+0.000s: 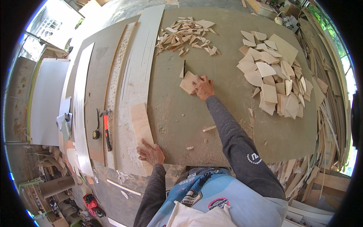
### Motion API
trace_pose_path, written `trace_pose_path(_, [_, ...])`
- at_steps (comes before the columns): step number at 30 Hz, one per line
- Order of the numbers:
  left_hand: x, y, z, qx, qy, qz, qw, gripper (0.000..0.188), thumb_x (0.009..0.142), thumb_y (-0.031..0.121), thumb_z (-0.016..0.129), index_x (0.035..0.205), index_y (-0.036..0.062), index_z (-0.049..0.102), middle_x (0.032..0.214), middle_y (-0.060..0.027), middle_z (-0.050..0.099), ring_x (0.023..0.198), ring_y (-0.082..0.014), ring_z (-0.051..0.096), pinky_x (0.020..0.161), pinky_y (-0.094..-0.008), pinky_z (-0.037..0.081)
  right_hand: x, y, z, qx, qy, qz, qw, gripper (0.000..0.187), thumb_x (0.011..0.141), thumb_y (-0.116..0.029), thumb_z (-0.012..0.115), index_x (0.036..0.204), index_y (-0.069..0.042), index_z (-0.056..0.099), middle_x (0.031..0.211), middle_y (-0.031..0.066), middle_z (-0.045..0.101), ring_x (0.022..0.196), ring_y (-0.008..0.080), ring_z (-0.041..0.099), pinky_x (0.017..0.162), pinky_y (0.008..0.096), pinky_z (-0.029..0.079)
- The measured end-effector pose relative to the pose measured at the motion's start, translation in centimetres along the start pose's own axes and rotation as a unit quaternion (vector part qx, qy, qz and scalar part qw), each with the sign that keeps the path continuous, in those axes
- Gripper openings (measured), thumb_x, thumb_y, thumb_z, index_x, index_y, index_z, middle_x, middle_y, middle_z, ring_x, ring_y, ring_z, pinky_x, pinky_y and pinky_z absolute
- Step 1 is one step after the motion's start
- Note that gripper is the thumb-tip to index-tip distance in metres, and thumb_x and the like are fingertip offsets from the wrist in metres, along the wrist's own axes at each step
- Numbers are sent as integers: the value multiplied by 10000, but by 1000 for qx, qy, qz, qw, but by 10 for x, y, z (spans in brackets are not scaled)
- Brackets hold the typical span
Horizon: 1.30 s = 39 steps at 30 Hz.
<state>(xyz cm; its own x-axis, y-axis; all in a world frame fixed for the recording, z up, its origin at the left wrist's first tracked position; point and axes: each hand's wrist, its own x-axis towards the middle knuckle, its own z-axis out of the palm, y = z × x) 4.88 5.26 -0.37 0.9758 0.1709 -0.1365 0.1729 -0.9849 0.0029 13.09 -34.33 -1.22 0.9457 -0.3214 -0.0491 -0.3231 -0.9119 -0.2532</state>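
Near the middle of the frame, the right hand (204, 87) lies with fingers bent over a small plywood piece (188, 82), pressing it flat on the dusty green table (234, 125) right beside a thin dark saw blade (184, 68) that stands out of the tabletop; the hold looks meant to keep the piece steady against the blade. The piece is pale, thin and roughly four-sided, with sharp corners. At lower left of centre, the left hand (151, 153) rests spread and flat at the near table edge, its fingers on the end of a light wooden board (141, 125), seemingly bracing the body. To the upper right lies a loose heap of similar pale cut panels (272, 77), within reach of the right arm; at upper centre sits a pile of smaller offcuts (187, 34). At left, a red-handled hammer (107, 130) lies among long white strips (81, 109).
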Motion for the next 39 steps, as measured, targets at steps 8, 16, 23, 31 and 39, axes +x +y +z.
trace_pose_path(8, [2,-3,4,-3,17,5,1000,807,991,393,551,1648,195,127,1580,-360,180,1475,-515,216,1167,-689,140,1,-2,-2,18,-1,-1,1000,539,820,-450,767,1319,-253,707,1555,38,454,1328,273,377,1081,562,330])
trace_pose_path(16, [2,-2,6,7,21,3,1000,801,990,388,546,1649,193,135,1578,-356,197,1477,-505,217,1169,-685,140,11,20,17,3,12,-55,998,535,781,-495,780,1263,-266,743,1568,34,468,1316,258,379,1057,489,302])
trace_pose_path(23, [1,-6,9,1,26,4,1000,815,973,380,557,1644,188,137,1578,-363,167,1469,-516,212,1160,-693,138,12,15,14,-2,17,-33,999,538,752,-513,792,1232,-271,762,1567,15,477,1304,245,396,1048,479,319])
trace_pose_path(31, [3,0,4,9,17,5,1000,821,975,389,561,1645,187,132,1570,-359,182,1457,-518,226,1152,-696,153,19,30,11,6,-13,-66,998,583,732,-516,808,1251,-255,753,1557,19,484,1300,259,395,1058,492,343])
trace_pose_path(39, [3,-5,9,13,25,6,1000,829,974,388,565,1646,182,124,1569,-360,181,1459,-514,223,1149,-701,154,16,28,-5,-7,-61,-101,993,620,793,-527,775,1339,-244,696,1544,24,465,1317,267,360,1085,487,328])
